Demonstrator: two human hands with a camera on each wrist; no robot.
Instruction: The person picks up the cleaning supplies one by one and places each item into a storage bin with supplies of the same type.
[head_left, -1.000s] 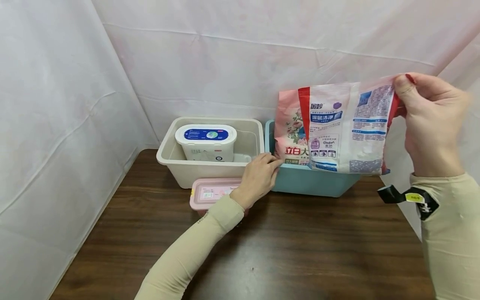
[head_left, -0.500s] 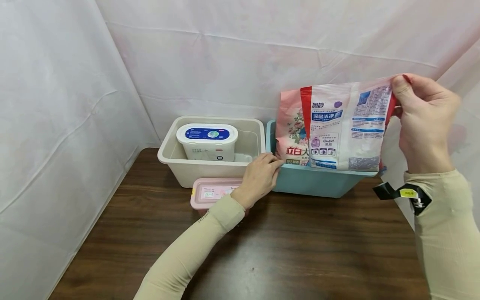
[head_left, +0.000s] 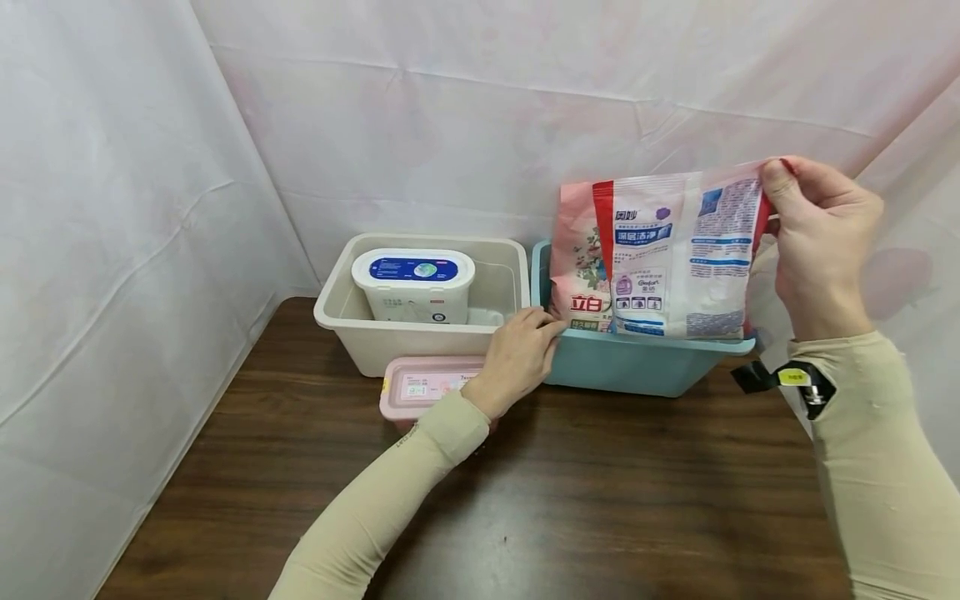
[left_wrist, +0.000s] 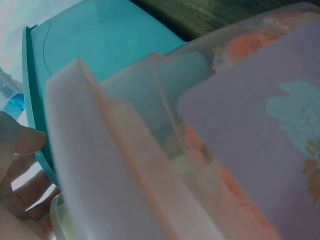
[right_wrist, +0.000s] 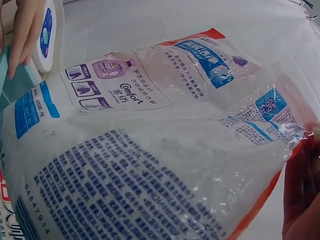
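Note:
At the upper right in the head view, my right hand (head_left: pixel 821 242) pinches the top corner of a white laundry detergent bag (head_left: pixel 678 275) with red edges. The bag stands tilted in the blue bin (head_left: pixel 630 367), its lower end hidden behind the front rim. Printed text covers the side of the detergent bag (right_wrist: pixel 145 145) facing the right wrist camera. Beside it in the same bin is a pink detergent bag (head_left: pixel 581 258), partly covered by the white one. My left hand (head_left: pixel 517 358) grips the blue bin's front left rim, fingers curled over it.
Left of the blue bin stands a beige bin (head_left: pixel 420 337) with a white lidded tub (head_left: pixel 412 287) inside. In front of it sits a pink lidded box (head_left: pixel 420 387), partly under my left forearm. A white curtain (head_left: pixel 450 125) hangs behind the brown table (head_left: pixel 585 500).
My right hand has moved left and slightly down with the white detergent bag, which has sunk a little behind the blue bin's rim. The left hand has stayed in place.

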